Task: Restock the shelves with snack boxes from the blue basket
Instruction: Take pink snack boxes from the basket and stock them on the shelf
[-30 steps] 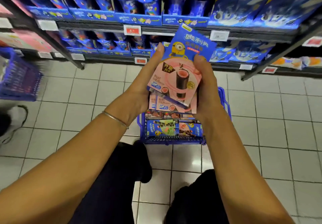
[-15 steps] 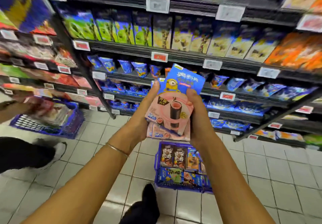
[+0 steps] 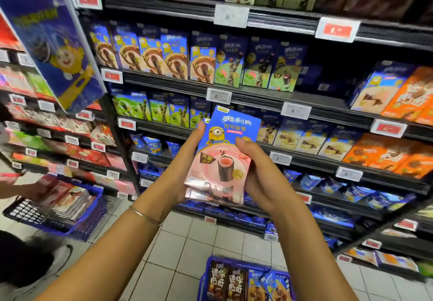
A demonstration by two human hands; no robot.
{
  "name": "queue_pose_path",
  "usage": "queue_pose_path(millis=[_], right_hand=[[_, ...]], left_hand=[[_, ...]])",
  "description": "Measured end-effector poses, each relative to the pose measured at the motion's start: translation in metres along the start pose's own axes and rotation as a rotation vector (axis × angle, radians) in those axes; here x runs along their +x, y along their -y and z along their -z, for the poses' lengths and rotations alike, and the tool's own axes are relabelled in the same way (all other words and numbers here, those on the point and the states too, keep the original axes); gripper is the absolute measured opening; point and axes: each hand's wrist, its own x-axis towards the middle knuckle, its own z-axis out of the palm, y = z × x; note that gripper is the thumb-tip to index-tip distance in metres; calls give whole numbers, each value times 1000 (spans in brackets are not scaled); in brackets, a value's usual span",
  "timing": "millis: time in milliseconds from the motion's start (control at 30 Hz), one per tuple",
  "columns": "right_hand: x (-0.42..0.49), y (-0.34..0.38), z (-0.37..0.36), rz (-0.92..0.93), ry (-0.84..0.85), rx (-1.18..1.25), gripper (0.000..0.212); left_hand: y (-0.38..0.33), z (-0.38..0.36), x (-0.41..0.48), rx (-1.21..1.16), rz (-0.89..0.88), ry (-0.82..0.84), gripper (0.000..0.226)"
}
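Note:
A small stack of blue-and-pink snack boxes [image 3: 225,157] is held upright between both hands at chest height, in front of the shelves. My left hand [image 3: 182,171] grips the stack's left edge and my right hand [image 3: 260,176] grips its right edge. The blue basket [image 3: 206,277] stands on the tiled floor below, at the bottom edge of the view, with several snack boxes in it. The shelves [image 3: 257,94] ahead carry rows of similar blue boxes with brown, green and yellow fronts.
To the left, another person's hand [image 3: 35,189] reaches into a second blue basket [image 3: 77,221] full of pink packets. A blue hanging sign [image 3: 46,38] juts out at upper left. Orange boxes [image 3: 384,157] fill the right shelves. A dark gap [image 3: 328,75] sits right of the green boxes.
The view has tilted up from the basket to the shelves. Both hands have lifted the stack of boxes higher, away from the basket.

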Motion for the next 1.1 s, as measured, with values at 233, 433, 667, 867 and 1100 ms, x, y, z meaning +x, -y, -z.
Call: queue_pose_path(millis=[233, 433, 667, 867, 1100], right_hand=[[9, 36, -9, 167, 8, 36, 57], [21, 32, -25, 257, 24, -86, 22], [60, 38, -83, 286, 51, -170, 37], [120, 60, -141, 335, 110, -124, 31], [193, 99, -232, 439, -27, -221, 29]], left_hand=[[-27, -26, 6, -27, -148, -23, 64], [-40, -7, 6, 51, -272, -144, 65], [-90, 23, 11, 212, -382, -195, 52], [-183, 74, 49, 182, -467, -175, 69], [-271, 149, 65, 29, -297, -15, 61]])
